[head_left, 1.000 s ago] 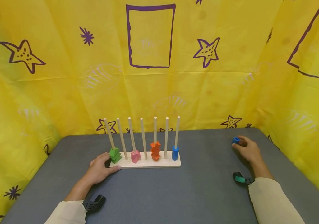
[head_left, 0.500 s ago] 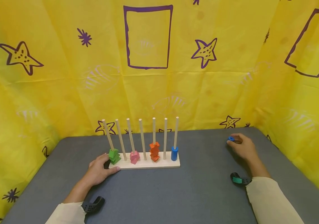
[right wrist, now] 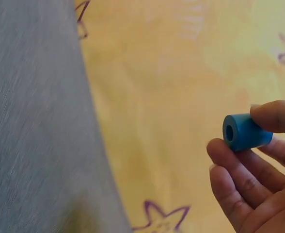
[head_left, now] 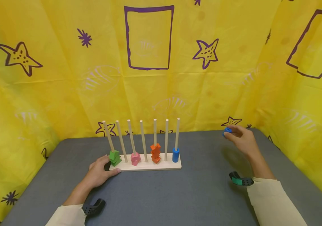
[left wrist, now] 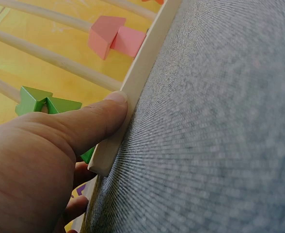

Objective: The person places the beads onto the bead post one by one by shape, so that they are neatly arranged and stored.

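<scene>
My right hand (head_left: 242,139) pinches a blue cylinder bead (right wrist: 246,132) between thumb and fingers, above the table's far right. A hole shows in the bead's end. My left hand (head_left: 99,172) grips the left end of a pale wooden peg board (head_left: 149,167). In the left wrist view its thumb (left wrist: 101,119) presses the front edge, while the other fingers lie behind, partly hidden. Green blocks (head_left: 115,158) are on the leftmost peg, pink blocks (head_left: 135,158) on the third. Orange blocks (head_left: 155,153) stack on the fifth peg, and blue bead pieces (head_left: 175,155) on the rightmost.
The grey table (head_left: 161,197) ends at a yellow cloth (head_left: 149,91) with purple drawings, which hangs behind and at both sides. Other pegs, such as one thin bare peg (head_left: 166,138), stand upright between the filled ones.
My right hand has lifted the blue cylinder bead off the table and moved it up and a little left. The left hand stays on the peg board.
</scene>
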Tool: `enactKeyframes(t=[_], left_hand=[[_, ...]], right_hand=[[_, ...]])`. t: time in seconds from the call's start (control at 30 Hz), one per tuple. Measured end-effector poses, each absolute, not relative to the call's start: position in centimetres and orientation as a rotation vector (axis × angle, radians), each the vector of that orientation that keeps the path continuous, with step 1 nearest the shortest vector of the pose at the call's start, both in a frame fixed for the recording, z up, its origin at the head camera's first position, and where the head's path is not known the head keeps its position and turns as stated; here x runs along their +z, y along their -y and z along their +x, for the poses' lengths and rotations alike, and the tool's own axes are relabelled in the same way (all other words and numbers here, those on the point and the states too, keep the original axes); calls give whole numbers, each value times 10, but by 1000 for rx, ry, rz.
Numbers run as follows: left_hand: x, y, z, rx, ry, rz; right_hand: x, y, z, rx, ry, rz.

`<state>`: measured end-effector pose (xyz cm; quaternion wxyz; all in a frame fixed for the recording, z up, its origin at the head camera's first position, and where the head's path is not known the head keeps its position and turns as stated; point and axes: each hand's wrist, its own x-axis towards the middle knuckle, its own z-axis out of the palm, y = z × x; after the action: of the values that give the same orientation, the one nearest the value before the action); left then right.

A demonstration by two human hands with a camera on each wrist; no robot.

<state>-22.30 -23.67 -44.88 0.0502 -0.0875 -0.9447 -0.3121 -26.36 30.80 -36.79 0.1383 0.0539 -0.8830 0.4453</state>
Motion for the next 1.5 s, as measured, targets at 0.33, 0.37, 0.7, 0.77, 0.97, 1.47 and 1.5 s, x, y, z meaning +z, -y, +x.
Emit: enactKeyframes(t=[0.33, 0.37, 0.7, 0.77, 0.97, 1.47, 1.5], left_hand=[[-450, 236, -225, -930, 2854, -293], [-450, 235, -225, -930, 2852, -298], [-449, 235, -224, -936, 2872, -279], [-449, 235, -224, -939, 2879, -273], [-448, 235, -224, -943, 2879, -270], [-447, 235, -222, -944, 2875, -262], [-448, 236, -222, -941, 2872, -265]], right_hand=[[-343, -283, -244, 1372, 2417, 234], [-341, -281, -243, 1380, 2413, 234], [-316, -260, -238, 1327, 2412, 348], [-310, -254, -238, 1304, 2414, 376], [-294, -235, -237, 1310, 2397, 457], [-271, -189, -244, 1439, 2334, 689], [-271, -186, -245, 1439, 2331, 696]])
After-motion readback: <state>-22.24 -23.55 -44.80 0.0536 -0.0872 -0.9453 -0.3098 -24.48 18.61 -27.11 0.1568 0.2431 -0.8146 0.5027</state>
